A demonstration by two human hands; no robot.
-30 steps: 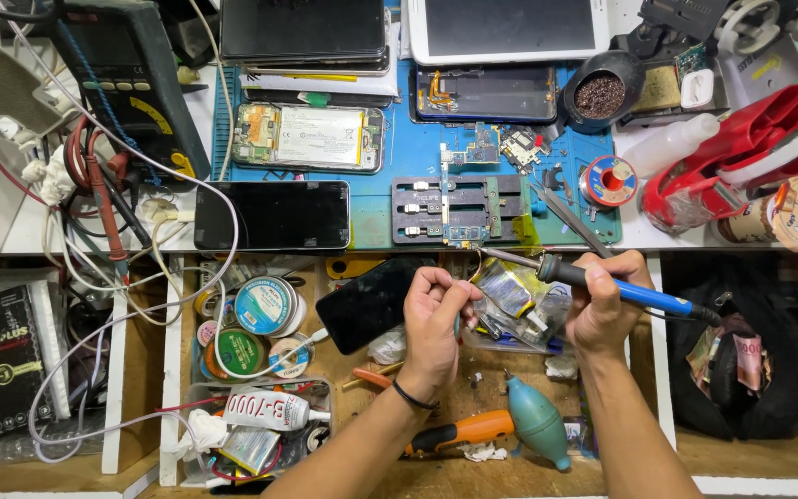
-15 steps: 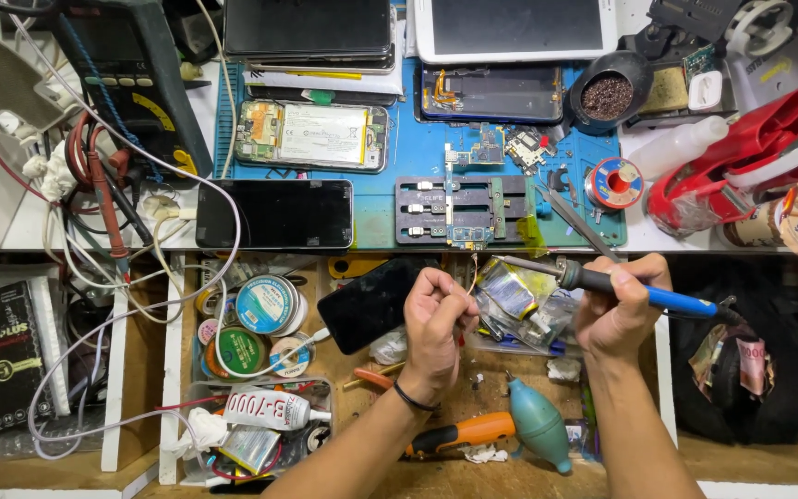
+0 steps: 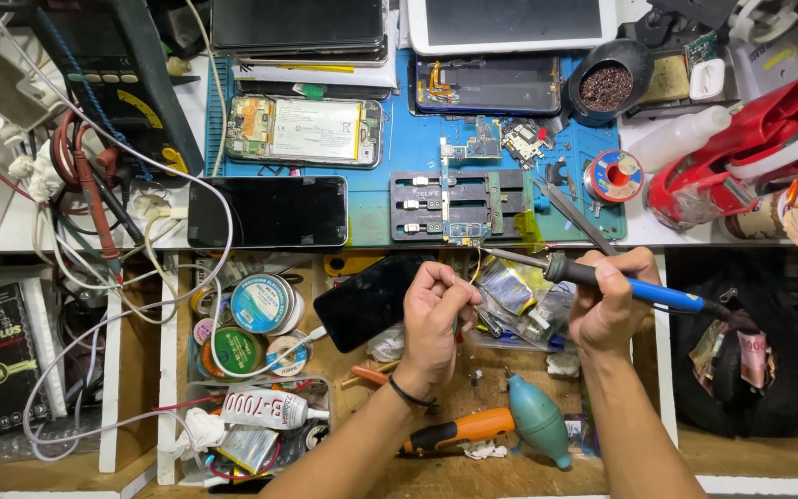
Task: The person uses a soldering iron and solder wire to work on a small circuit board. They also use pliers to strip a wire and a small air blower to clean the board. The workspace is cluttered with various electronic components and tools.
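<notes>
Now we see the soldering iron (image 3: 602, 277), slim, with a black collar and blue handle, lying nearly level over the worktop's (image 3: 399, 222) front edge, its tip at the grey board holder (image 3: 459, 205); our right hand (image 3: 613, 305) has its fingers wrapped tight round the handle; our left hand (image 3: 436, 314) pinches a thin wire (image 3: 476, 261) between pressed fingertips; below sit a teal blower (image 3: 539, 420) and an orange-handled tool (image 3: 459, 430).

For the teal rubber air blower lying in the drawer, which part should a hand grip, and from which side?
Grip the air blower around its round bulb, coming from above. It lies on its side with the narrow nozzle pointing toward the front edge, and the bulb is the widest part. The orange-handled tool lies close on its left, so the right flank looks freer.
</notes>
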